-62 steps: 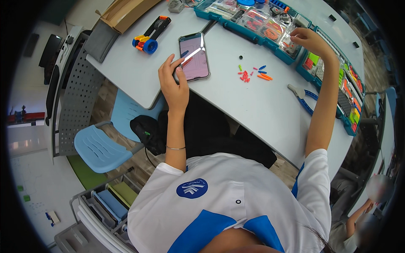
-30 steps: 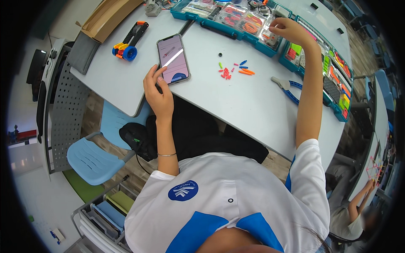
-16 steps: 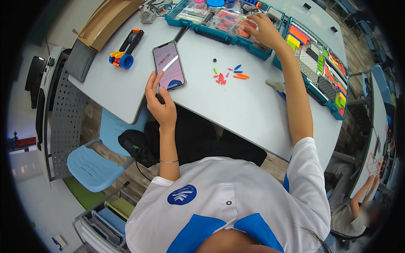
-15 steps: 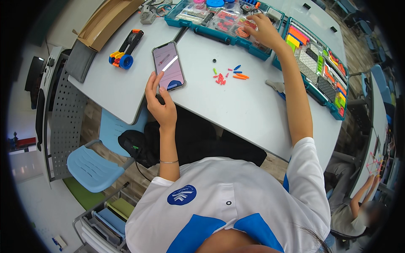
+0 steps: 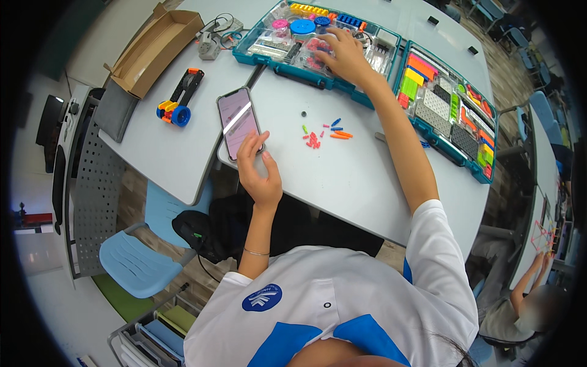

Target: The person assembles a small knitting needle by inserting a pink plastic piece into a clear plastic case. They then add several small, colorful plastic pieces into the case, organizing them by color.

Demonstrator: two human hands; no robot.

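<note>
My left hand (image 5: 262,174) is open, its fingertips on the lower right part of a phone (image 5: 231,111) with a lit screen. The phone lies flat on the white table. My right hand (image 5: 347,58) reaches over an open teal parts case (image 5: 315,77), fingers apart above a clear compartment of red pieces (image 5: 313,46); nothing shows in its grip. Between the hands, on the table, lie a small cluster of pink pins (image 5: 313,141), blue pins (image 5: 336,123), orange pins (image 5: 342,135), a green pin (image 5: 304,129) and a small black ring (image 5: 304,114).
Right of the case is a second teal tray (image 5: 466,158) of colourful beams and plates. A grey tool (image 5: 380,137) is partly hidden by my right forearm. To the left are a small wheeled assembly (image 5: 181,98), a cardboard box (image 5: 153,52) and a blue chair (image 5: 139,262).
The view has shifted slightly. My right hand has moved left along the case to the compartment of red pieces. My left hand has slid from the phone's lower left to its lower right.
</note>
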